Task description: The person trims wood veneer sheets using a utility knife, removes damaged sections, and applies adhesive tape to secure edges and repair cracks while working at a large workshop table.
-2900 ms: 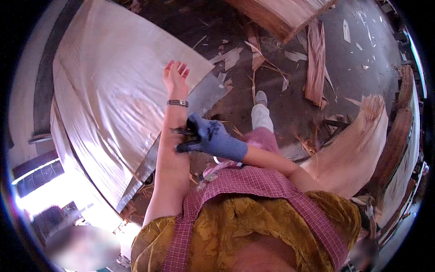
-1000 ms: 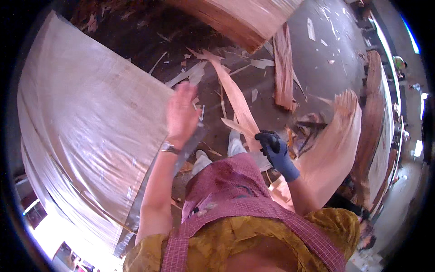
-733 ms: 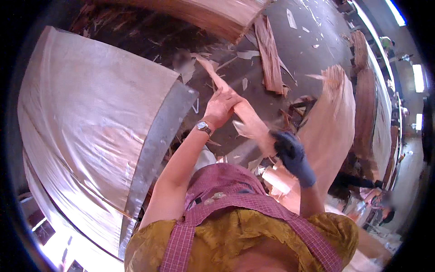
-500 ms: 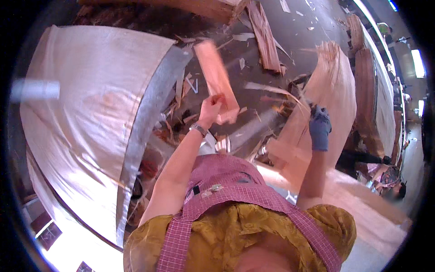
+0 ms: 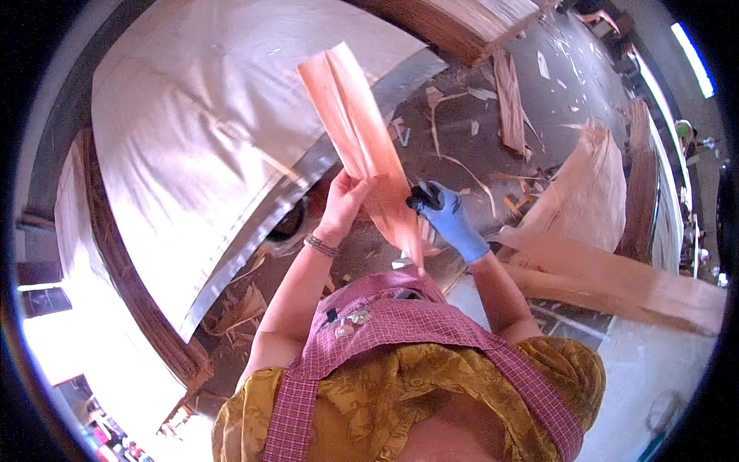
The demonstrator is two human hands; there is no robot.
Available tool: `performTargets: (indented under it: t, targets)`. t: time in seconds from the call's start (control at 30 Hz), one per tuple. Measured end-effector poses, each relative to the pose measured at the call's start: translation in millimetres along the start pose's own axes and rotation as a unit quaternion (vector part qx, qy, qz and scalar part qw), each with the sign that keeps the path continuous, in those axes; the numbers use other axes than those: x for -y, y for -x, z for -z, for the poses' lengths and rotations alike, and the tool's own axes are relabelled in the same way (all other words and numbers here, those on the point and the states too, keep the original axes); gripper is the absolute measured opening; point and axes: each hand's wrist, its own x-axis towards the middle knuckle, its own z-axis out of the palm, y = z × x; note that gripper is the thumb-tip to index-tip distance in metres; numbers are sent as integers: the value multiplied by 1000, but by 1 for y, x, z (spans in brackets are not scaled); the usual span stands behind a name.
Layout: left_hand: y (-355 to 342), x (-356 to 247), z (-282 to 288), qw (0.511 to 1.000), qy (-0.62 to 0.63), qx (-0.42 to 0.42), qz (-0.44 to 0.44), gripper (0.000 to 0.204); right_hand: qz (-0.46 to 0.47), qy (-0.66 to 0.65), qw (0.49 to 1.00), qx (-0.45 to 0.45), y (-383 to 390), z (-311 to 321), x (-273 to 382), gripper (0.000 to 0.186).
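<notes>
My left hand, bare with a bracelet at the wrist, is closed around the left edge of a long orange-brown strip of wood veneer. The strip slants up and to the left in front of my apron. Against its lower right edge sits my right hand, in a blue glove with dark fingertips. Those fingers are curled, and whatever they grip, if anything, is hidden.
Pale cloth covers a large pile at left. Wide veneer sheets lie at right, with a long flat piece nearer me. Scraps and a narrow brown piece litter the dark floor. A stack of veneer stands at the back.
My gloved right hand has come left from beside the wide veneer sheets to the edge of the strip. The strip is still in my left hand, now raised closer. The whole view has shifted.
</notes>
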Motion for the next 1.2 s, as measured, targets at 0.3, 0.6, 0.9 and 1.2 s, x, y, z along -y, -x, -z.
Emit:
performTargets:
  t: [0.3,0.6,0.9,1.2]
  targets:
    - [133,-111,187,984,132,111,-49,45,171,33,985,16,32,-167,153,29]
    - [193,-173,224,983,71,-107,-134,33,395,249,875,-131,92,-240,242,34]
    - [265,-193,209,992,-3,-64,-113,33,413,148,899,19,114,-269,244,25]
    - [292,-182,291,961,58,-207,-173,27,287,-61,955,-33,105,-347,250,53]
